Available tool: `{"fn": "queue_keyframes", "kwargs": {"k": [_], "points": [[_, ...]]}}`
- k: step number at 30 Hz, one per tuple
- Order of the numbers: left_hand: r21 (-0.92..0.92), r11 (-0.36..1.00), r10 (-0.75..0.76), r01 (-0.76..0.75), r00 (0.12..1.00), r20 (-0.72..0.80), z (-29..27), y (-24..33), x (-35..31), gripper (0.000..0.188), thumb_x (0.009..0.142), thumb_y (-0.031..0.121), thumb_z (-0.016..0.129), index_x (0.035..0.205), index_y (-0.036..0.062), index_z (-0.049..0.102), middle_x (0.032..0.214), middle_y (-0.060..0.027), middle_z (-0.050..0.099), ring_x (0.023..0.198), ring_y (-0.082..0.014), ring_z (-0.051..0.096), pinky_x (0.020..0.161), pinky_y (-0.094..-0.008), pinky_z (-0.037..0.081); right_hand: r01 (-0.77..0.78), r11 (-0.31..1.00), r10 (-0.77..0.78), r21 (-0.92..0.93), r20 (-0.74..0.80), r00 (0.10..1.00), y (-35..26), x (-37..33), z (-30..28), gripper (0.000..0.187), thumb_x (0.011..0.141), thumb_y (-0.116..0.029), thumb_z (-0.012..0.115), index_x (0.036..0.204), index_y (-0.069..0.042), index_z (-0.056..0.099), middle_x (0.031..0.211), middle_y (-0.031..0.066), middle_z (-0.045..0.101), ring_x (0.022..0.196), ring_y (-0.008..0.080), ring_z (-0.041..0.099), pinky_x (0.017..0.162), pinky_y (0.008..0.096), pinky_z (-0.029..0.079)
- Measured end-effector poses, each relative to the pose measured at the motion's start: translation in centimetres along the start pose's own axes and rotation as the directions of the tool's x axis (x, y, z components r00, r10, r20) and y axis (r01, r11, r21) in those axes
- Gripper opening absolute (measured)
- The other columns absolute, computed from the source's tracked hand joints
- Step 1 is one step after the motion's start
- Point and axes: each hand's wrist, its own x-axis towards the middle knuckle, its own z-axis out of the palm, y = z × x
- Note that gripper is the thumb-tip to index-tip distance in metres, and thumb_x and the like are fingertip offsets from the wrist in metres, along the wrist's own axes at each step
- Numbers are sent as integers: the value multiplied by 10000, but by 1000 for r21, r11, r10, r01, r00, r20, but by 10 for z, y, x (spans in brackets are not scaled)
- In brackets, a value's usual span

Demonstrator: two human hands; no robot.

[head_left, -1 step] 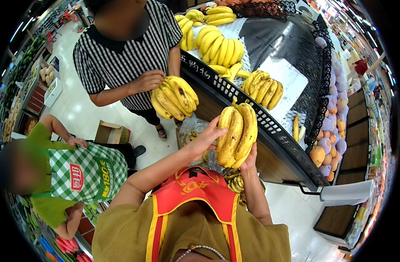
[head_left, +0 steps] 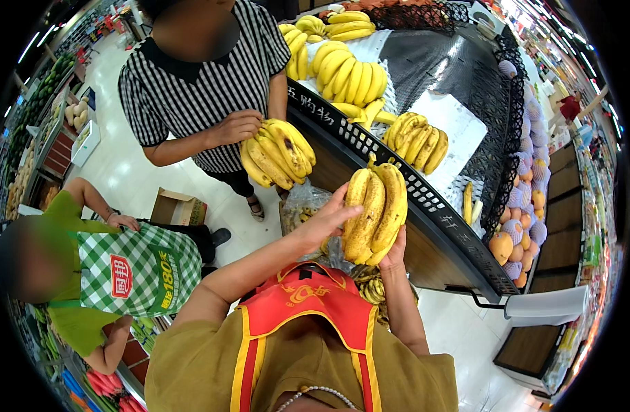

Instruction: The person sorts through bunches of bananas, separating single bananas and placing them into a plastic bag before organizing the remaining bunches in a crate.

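smooth-peeled bananas [head_left: 375, 216], apron [head_left: 329, 316] of smooth cloth, bag [head_left: 307, 197] of crinkled glossy plastic, box [head_left: 174, 210] of matt cardboard, plastic-rimmed wood-look table [head_left: 426, 253], floor [head_left: 116, 147] of glossy tile, necklace [head_left: 318, 389] of shiny beads

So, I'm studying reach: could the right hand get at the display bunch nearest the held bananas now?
Probably not: the right hand supports the held bananas, and the black slotted rim stands before the display bunch.

At the frame's centre, a banana bunch [head_left: 375, 220] sits between the left hand [head_left: 334, 221] and the right hand [head_left: 396, 253]. At upper right, a display stand [head_left: 425, 69] bears more bananas [head_left: 353, 79], with fruit in foam nets [head_left: 524, 185] along its right side. Left of centre, a cardboard box [head_left: 180, 208] lies on the floor [head_left: 112, 165].
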Motion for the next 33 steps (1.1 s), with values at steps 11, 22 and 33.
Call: {"fn": "queue_keyframes", "kwargs": {"k": [11, 22, 33], "points": [[20, 982, 184, -186, 981, 68, 9, -18, 22, 820, 794, 200, 658, 1409, 102, 124, 1359, -90, 335, 1254, -197, 337, 1024, -342, 282, 7, 1000, -6, 29, -57, 998, -4, -10, -28, 657, 812, -357, 626, 1315, -29, 360, 1278, 135, 475, 1165, 272, 474, 1012, 419, 359], [78, 991, 108, -112, 993, 56, 46, -17, 95, 823, 740, 254, 731, 1309, 51, 172, 1244, -115, 387, 1178, -210, 393, 984, -344, 339, 137, 991, -137, -12, -128, 982, -63, -8, -22, 568, 863, -277, 570, 1310, -11, 342, 1277, 137, 467, 1148, 248, 489, 988, 386, 391], [72, 989, 111, -127, 974, 197, 128, -23, 208, 824, 715, 207, 755, 1312, 18, 219, 1200, -140, 452, 1097, -215, 489, 905, -327, 428, 285, 932, -321, -226, -145, 936, -175, 0, -62, 512, 851, -235, 601, 1269, -23, 394, 1188, 99, 529, 1078, 192, 534, 913, 332, 445]]}}
